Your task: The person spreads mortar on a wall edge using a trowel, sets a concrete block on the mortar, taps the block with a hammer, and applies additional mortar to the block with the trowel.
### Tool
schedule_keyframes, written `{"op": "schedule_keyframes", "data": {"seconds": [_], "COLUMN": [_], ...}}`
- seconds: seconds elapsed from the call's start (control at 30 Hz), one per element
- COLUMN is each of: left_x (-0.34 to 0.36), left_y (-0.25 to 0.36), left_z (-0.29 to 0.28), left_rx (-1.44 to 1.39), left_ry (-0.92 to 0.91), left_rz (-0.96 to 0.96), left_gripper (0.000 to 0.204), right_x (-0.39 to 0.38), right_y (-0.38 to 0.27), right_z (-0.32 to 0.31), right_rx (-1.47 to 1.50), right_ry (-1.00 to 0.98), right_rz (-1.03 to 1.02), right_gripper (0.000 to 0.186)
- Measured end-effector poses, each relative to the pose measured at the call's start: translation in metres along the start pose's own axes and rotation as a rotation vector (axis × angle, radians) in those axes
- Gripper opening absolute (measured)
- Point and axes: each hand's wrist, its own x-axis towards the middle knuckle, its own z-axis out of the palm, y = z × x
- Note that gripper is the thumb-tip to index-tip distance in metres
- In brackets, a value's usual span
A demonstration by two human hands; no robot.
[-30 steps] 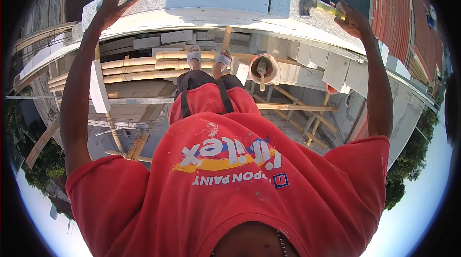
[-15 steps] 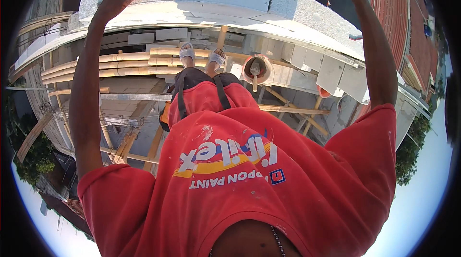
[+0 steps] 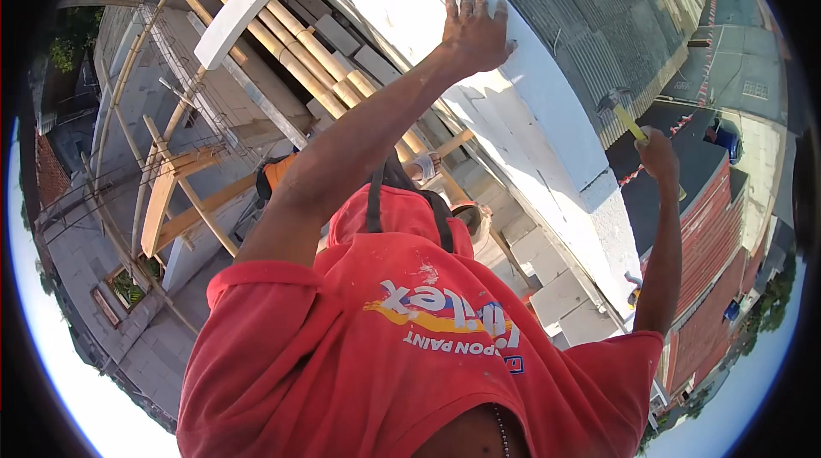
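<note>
My left hand lies with spread fingers on top of a long white building block at the upper edge of the wall. In my right hand is a hammer with a yellow handle and a grey metal head. The hammer is raised on the far side of the block, its head apart from the wall. Another white block follows in the same row, closer to my right arm. A seam shows between the two blocks.
Bamboo poles run along the wall's near side, and a pale slab lies across them. Near my feet a bucket is partly hidden. Beyond the wall lies a corrugated roof below. Grey blocks are stacked beside the wall.
My view has turned to the right. The left hand has come from the air onto the block. The right hand, previously cut off at the top edge, now shows with the hammer.
</note>
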Motion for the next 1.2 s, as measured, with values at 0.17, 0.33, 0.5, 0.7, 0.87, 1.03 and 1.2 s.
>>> {"op": "schedule_keyframes", "data": {"seconds": [0.17,0.33,0.5,0.7,0.87,1.03,1.2], "left_x": [-0.032,-0.072,-0.028,0.006,0.017,0.001,0.002], "left_y": [0.009,-0.049,-0.100,-0.116,-0.120,-0.133,-0.129], "left_z": [-0.006,-0.007,0.036,0.101,0.120,0.110,0.100], "left_rx": [-0.510,-1.073,-1.894,-2.072,-2.154,-2.268,-2.280], "left_ry": [0.444,0.611,0.305,0.168,0.264,0.194,0.272], "left_rz": [-0.080,-0.686,-0.596,-0.914,-0.938,-0.883,-0.956], "left_gripper": [0.059,0.067,0.096,0.098,0.076,0.072,0.064], "right_x": [0.043,0.063,0.134,0.252,0.382,0.343,0.301], "right_y": [-0.068,-0.203,-0.329,-0.454,-0.472,-0.544,-0.614], "right_z": [-0.090,-0.197,-0.271,-0.350,-0.339,-0.252,-0.274], "right_rx": [-0.011,0.272,0.141,0.185,0.946,-0.081,-0.686], "right_ry": [0.077,0.275,0.034,0.219,-0.040,-0.552,0.147], "right_rz": [-0.163,-0.292,-0.368,-0.604,-0.862,-1.035,-0.739], "right_gripper": [0.034,0.046,0.043,0.038,0.049,0.029,0.029]}}
